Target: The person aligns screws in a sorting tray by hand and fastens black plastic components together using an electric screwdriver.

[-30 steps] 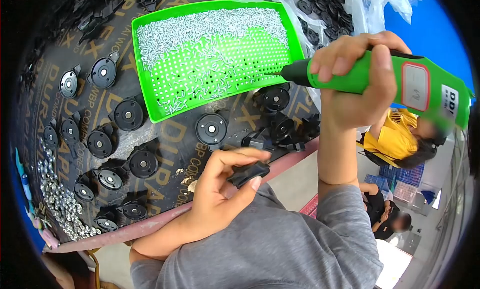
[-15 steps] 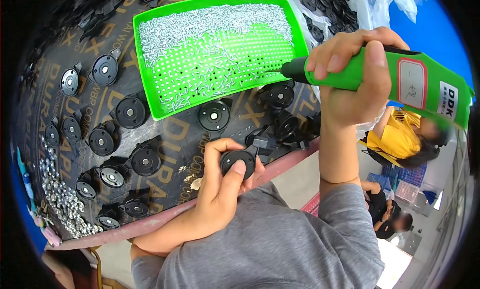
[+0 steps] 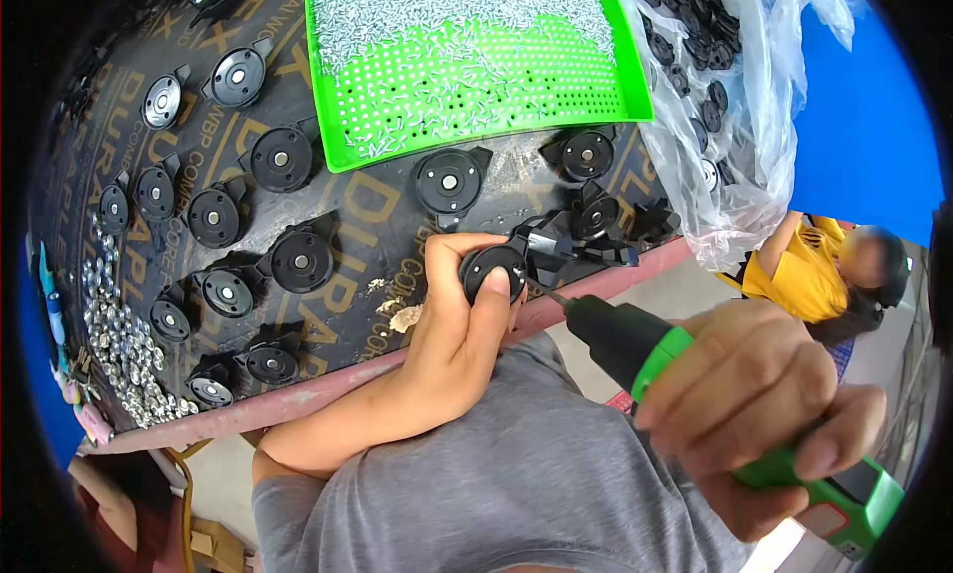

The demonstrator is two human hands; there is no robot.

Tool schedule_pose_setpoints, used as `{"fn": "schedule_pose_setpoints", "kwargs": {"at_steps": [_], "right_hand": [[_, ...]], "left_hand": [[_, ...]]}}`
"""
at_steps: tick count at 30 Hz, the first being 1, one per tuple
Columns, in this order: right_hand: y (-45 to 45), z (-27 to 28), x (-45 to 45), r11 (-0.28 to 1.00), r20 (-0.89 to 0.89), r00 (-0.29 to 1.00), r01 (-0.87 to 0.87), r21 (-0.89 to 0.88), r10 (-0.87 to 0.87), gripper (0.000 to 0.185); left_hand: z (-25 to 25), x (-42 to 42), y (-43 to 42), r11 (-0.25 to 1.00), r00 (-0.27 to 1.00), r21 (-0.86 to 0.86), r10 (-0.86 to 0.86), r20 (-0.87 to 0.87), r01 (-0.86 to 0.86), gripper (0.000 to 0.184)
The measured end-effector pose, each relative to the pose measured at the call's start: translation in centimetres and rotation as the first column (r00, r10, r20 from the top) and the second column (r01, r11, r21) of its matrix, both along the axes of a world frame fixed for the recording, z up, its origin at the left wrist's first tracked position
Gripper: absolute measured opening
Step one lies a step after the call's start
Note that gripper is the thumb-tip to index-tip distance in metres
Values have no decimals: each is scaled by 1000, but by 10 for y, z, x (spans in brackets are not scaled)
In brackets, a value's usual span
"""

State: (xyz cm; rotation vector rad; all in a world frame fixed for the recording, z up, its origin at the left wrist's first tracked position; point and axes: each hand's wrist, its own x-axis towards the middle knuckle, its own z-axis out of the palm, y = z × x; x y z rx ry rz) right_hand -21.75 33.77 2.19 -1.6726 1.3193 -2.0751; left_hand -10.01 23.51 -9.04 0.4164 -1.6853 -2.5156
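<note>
Above the near edge of the counter [image 3: 352,315]: I have the round black part [image 3: 491,257] in my left hand [image 3: 452,345], fingers curled around it, thumb pressed on its face.
Right hand [image 3: 749,394]: wrapped around the green screwdriver [image 3: 625,343].
Since half a second ago: screwdriver swung nearer, from beside the green tray [image 3: 635,102] to just right of the part.
Part's look: dark disc, small pale holes.
Facing: disc face up.
Screwdriver axis: near right to far left, bit toward the part.
</note>
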Motion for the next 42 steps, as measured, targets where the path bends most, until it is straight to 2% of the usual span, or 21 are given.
{"fn": "schedule_pose_setpoints", "kwargs": {"at_steps": [6,12,17,18,19,20,21,22,23,24,27,29,30,32,33,34,35,36,38,40,42], "right_hand": [[1,-5,-4,998,-39,999,-9,55,12,30],[0,-8,7,996,30,996,79,44,-80,27],[-3,-11,16,983,138,974,185,-14,-182,26],[-4,-11,18,980,155,970,195,-27,-189,28],[-4,-11,17,983,164,972,179,-47,-169,31],[-5,-10,15,984,171,974,163,-67,-150,34],[-8,-5,14,977,228,961,185,-108,-157,39],[-3,-1,5,992,216,975,80,-98,-57,42],[5,2,-7,996,201,979,-24,-87,41,46],[10,5,-15,995,163,985,-31,-93,46,51],[20,9,-35,996,115,992,57,-65,-50,56],[25,7,-50,989,150,980,140,-37,-133,61],[24,6,-58,993,171,979,114,-36,-107,68],[18,1,-62,946,149,936,324,-13,-319,75],[7,-1,-62,902,78,899,432,-11,-430,70],[4,-3,-74,977,46,977,210,-30,-209,67],[7,0,-70,940,104,938,338,-49,-332,57],[-3,-6,-80,973,160,963,227,-47,-218,41],[-23,-9,-72,929,291,892,369,-30,-345,28],[-33,-21,-77,880,236,854,475,10,-464,24],[-46,-31,-81,867,272,850,489,-91,-451,22]], "left_hand": [[1,-1,2,999,999,24,34,26,-34,19],[2,-1,3,997,998,63,47,46,-50,17],[-6,4,7,999,998,-32,36,58,-34,18],[-8,2,8,954,988,-261,130,-87,-148,26],[-6,4,14,995,994,7,104,21,-104,26],[4,4,5,955,997,-285,71,-27,-76,27],[1,2,10,916,990,-379,107,-90,-134,28],[4,0,11,895,985,-415,123,-123,-164,28],[10,1,6,789,981,-588,97,-168,-179,29],[9,0,5,665,978,-720,79,-195,-197,42],[33,16,-5,444,986,-883,120,-112,-154,77],[48,23,-24,143,969,-985,239,-56,-92,71],[58,25,-36,102,933,-995,359,36,-1,65],[59,36,-52,-93,869,-989,493,51,111,57],[57,38,-59,-106,858,-986,511,57,129,55],[53,39,-64,-149,864,-980,502,42,134,52],[50,40,-66,-146,868,-977,492,61,152,49],[47,39,-66,-144,872,-975,482,80,170,46],[50,34,-62,-79,880,-988,468,79,131,40],[49,31,-60,-35,900,-994,427,83,108,33],[49,29,-57,5,914,-998,401,57,60,31]]}}
